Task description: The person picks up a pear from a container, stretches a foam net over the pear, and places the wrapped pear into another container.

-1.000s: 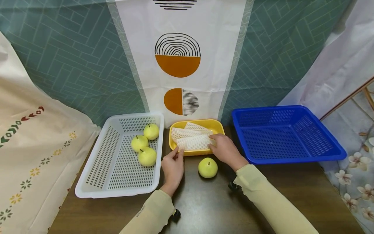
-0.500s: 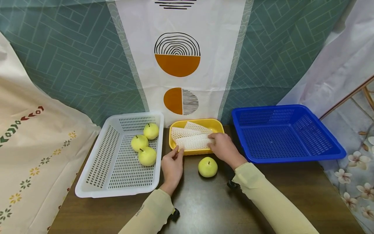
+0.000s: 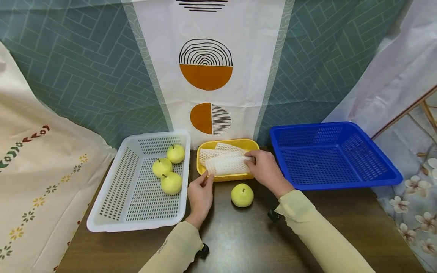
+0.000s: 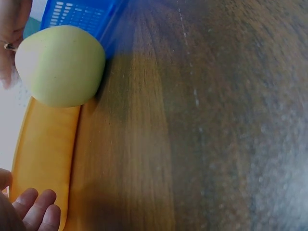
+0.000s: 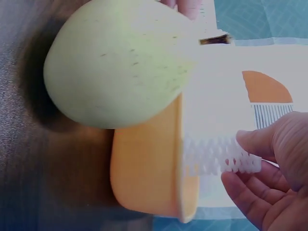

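Note:
White foam fruit nets [image 3: 225, 163] lie in a small yellow plastic basket [image 3: 235, 177]. My right hand [image 3: 268, 170] pinches the right end of the front net between thumb and fingers, and in the right wrist view this foam net [image 5: 211, 156] sticks up over the rim. At the basket's front left corner, my left hand [image 3: 200, 195] holds the rim, with loosely bent fingers [image 4: 36, 209] along the outer wall in the left wrist view. A yellow-green pear [image 3: 242, 195] stands on the table between the hands, in front of the basket.
A white slotted basket [image 3: 143, 182] at the left holds three more pears [image 3: 171, 183]. At the right stands a blue slotted basket [image 3: 321, 155]. Patterned cloth [image 3: 218, 94] hangs behind the dark wooden table [image 3: 235, 242].
My right hand has lifted the right end of the front foam net a little, moving slightly up and right. The left hand and the pears have stayed put.

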A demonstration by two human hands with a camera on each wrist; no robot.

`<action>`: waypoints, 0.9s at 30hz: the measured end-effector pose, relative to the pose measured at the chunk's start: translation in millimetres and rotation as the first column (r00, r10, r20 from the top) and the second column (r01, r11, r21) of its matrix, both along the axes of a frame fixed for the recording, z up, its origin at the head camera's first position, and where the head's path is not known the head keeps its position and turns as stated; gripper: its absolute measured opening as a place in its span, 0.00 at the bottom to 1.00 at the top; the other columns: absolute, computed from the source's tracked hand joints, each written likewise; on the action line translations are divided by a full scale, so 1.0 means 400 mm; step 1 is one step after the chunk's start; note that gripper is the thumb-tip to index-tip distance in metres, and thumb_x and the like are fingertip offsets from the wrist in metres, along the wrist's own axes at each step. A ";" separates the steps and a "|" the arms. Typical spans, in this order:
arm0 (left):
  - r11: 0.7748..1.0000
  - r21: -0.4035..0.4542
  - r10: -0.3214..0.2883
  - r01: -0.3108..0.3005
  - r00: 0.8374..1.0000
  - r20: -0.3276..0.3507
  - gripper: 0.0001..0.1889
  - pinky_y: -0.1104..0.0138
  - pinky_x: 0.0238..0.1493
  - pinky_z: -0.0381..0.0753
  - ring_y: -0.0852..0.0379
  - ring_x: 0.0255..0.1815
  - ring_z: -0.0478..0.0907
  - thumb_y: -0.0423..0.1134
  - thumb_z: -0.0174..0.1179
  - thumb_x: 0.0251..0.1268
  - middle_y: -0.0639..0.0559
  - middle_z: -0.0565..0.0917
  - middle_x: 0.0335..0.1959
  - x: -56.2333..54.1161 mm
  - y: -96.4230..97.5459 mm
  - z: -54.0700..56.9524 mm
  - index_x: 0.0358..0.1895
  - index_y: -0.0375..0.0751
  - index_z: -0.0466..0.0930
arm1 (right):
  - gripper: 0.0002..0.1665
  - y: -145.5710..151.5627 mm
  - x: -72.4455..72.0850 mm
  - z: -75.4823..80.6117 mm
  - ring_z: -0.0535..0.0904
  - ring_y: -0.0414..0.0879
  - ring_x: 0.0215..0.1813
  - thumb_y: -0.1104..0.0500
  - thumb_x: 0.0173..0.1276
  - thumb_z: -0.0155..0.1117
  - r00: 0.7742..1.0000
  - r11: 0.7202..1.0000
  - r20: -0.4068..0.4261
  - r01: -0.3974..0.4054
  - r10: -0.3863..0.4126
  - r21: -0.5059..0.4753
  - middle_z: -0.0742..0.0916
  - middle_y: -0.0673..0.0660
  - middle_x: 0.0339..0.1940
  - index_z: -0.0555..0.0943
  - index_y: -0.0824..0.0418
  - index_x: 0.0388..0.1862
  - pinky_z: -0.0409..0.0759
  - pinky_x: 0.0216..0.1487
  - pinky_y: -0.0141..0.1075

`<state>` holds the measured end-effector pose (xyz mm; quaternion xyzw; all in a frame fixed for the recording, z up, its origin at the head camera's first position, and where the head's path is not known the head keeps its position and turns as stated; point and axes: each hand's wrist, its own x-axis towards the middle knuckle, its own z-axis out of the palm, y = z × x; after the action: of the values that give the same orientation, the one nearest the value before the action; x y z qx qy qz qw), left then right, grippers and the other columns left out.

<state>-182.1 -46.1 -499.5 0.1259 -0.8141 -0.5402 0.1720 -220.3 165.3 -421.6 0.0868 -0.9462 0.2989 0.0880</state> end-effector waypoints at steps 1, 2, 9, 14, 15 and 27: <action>1.000 -0.002 0.001 -0.001 1.000 0.002 0.16 0.71 0.28 0.76 0.64 0.28 0.78 0.52 0.64 0.57 0.60 0.87 0.37 0.000 0.000 0.000 0.49 0.54 0.84 | 0.15 0.001 0.002 0.004 0.78 0.42 0.33 0.53 0.64 0.63 1.000 1.000 -0.006 0.000 0.000 -0.005 0.87 0.51 0.40 0.83 0.56 0.47 0.77 0.32 0.34; 1.000 -0.003 0.002 -0.002 1.000 0.005 0.16 0.71 0.28 0.76 0.64 0.28 0.78 0.52 0.64 0.57 0.60 0.87 0.36 0.000 -0.001 0.000 0.49 0.54 0.84 | 0.15 0.001 0.004 0.007 0.79 0.42 0.34 0.53 0.64 0.64 1.000 1.000 -0.013 0.001 -0.001 -0.007 0.86 0.51 0.40 0.83 0.56 0.47 0.78 0.33 0.34; 1.000 -0.006 -0.011 0.011 1.000 0.018 0.17 0.71 0.25 0.75 0.64 0.27 0.77 0.53 0.63 0.58 0.61 0.86 0.36 0.000 -0.002 0.001 0.50 0.54 0.83 | 0.14 0.004 0.017 0.034 0.79 0.42 0.34 0.53 0.62 0.65 0.998 1.000 -0.064 0.003 -0.004 -0.011 0.86 0.51 0.38 0.84 0.56 0.45 0.79 0.35 0.36; 1.000 -0.010 -0.019 0.019 1.000 0.013 0.17 0.70 0.24 0.75 0.63 0.26 0.77 0.53 0.62 0.58 0.61 0.86 0.34 0.000 -0.002 0.002 0.49 0.53 0.83 | 0.12 0.006 0.027 0.052 0.80 0.42 0.34 0.53 0.62 0.66 0.993 1.000 -0.115 -0.011 0.008 -0.025 0.86 0.51 0.37 0.84 0.55 0.44 0.79 0.34 0.35; 1.000 -0.010 -0.019 0.019 1.000 0.012 0.17 0.70 0.24 0.75 0.63 0.26 0.77 0.53 0.62 0.58 0.61 0.86 0.35 0.000 -0.002 0.003 0.49 0.53 0.83 | 0.12 0.006 0.028 0.055 0.80 0.42 0.34 0.54 0.62 0.66 0.993 1.000 -0.121 -0.013 0.010 -0.027 0.86 0.51 0.37 0.84 0.54 0.43 0.79 0.33 0.35; 1.000 -0.001 -0.020 0.020 1.000 0.017 0.17 0.71 0.22 0.75 0.62 0.24 0.76 0.50 0.62 0.59 0.58 0.85 0.28 0.005 0.002 0.013 0.51 0.50 0.83 | 0.12 0.012 0.050 0.084 0.82 0.43 0.37 0.54 0.62 0.65 0.990 0.994 -0.138 -0.024 0.009 -0.103 0.86 0.52 0.41 0.83 0.54 0.45 0.82 0.36 0.36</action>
<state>-180.2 -45.4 -494.5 0.1224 -0.8170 -0.5404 0.1597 -200.4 170.3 -388.0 0.1102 -0.9203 0.3420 0.1549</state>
